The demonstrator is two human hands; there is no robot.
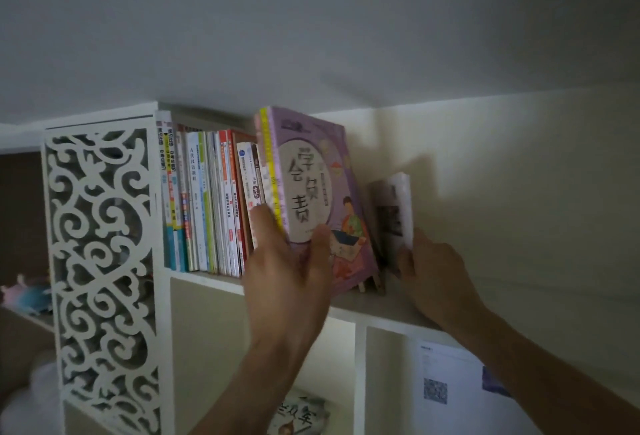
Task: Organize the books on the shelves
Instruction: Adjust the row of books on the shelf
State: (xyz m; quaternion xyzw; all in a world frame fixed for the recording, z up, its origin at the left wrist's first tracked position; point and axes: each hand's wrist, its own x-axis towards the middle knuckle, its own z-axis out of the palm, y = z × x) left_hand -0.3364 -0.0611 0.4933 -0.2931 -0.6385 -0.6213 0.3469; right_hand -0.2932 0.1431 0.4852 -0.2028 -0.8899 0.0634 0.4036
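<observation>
Up on the top shelf we go, and the left hand has the purple book in its grip, thumb across the front cover and fingers wrapped around the spine edge, with what looks like a couple of thinner yellow and pink volumes clamped alongside. The bundle is tilted, its base just above the shelf board, pressed up against the right end of the standing row of books. That row looks tidy already, spines out, upright, tucked against the carved white side panel at the shelf's left end. To the right of the purple book, the right hand holds a small blurred booklet by its lower edge, fingers curled around it, near the wall end of the shelf. So, my read: most of this shelf is sorted, these last pieces need squaring up. Below the shelf, another book lies in a lower compartment, likely work left to do.
</observation>
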